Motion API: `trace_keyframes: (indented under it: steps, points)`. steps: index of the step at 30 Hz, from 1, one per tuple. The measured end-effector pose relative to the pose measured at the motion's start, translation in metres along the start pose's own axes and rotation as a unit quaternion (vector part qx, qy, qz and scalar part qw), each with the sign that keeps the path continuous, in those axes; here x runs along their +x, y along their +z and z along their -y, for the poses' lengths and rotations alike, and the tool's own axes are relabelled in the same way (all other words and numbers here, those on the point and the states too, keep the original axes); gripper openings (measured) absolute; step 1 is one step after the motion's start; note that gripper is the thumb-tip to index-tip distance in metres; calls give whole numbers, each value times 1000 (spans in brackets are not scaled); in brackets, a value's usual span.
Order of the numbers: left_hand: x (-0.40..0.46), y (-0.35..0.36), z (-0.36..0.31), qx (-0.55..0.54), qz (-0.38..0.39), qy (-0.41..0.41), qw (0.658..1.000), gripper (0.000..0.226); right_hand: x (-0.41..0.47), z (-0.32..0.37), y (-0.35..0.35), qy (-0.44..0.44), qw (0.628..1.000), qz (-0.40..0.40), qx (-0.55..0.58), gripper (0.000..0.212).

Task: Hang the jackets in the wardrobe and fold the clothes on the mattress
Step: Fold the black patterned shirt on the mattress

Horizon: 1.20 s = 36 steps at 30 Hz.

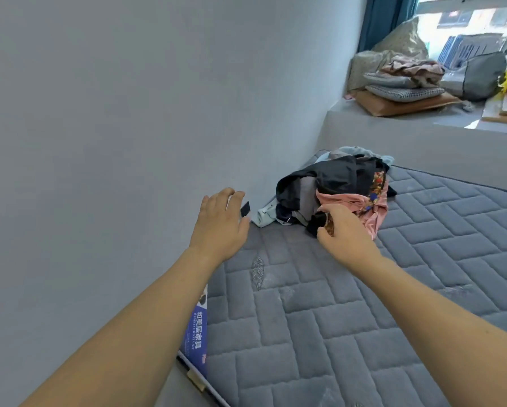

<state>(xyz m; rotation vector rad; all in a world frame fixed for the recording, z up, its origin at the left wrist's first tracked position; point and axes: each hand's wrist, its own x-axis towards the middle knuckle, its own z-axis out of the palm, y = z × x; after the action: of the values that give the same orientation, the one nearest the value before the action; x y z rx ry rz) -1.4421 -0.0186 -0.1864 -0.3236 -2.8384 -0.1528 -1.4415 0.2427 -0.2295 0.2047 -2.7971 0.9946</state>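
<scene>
Right hand (344,233) pinches pink garment (361,205), fingertips hidden; left hand (221,223) spread, empty; one clothes pile (334,186), count unclear.

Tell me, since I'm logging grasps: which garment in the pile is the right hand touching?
The pink floral-patterned garment at the pile's near right edge; the right hand pinches its hem. The black garment and light blue one lie untouched.
</scene>
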Motion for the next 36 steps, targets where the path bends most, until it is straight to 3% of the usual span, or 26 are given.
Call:
trace_keyframes:
  steps: [5, 11, 15, 18, 21, 24, 27, 31, 33, 36]
  points:
    - [64, 164, 24, -40, 81, -2, 996, 51, 73, -101, 104, 63, 998, 1, 2, 50]
    - [119, 409, 25, -18, 251, 16, 968, 58, 125, -270, 256, 163, 986, 3, -47, 55]
    - [158, 516, -12, -73, 275, 49, 957, 63, 141, -379, 301, 198, 973, -61, -106, 62]
    - [205, 565, -44, -69, 227, 127, 963, 67, 157, -456, 306, 234, 958, -70, -149, 75]
    - [255, 609, -80, -3, 148, 223, 963, 72, 155, -518, 319, 207, 959, -72, -182, 71]
    - [284, 662, -110, 67, 162, 207, 963, 77, 157, -550, 332, 182, 957, -117, -191, 63]
    - [285, 678, -128, 130, 160, 158, 966, 63, 158, -553, 337, 180, 955, -132, -197, 59]
    - [263, 668, -127, -56, 63, 141, 986, 25, 156, -557, 335, 172, 952, -135, -215, 55]
    - [231, 663, -107, -110, 84, 156, 978, 15, 155, -557, 338, 168, 950, -135, -226, 53]
    - [191, 667, -88, -78, 120, 195, 970, 22, 155, -559, 340, 171, 949, -138, -227, 50]
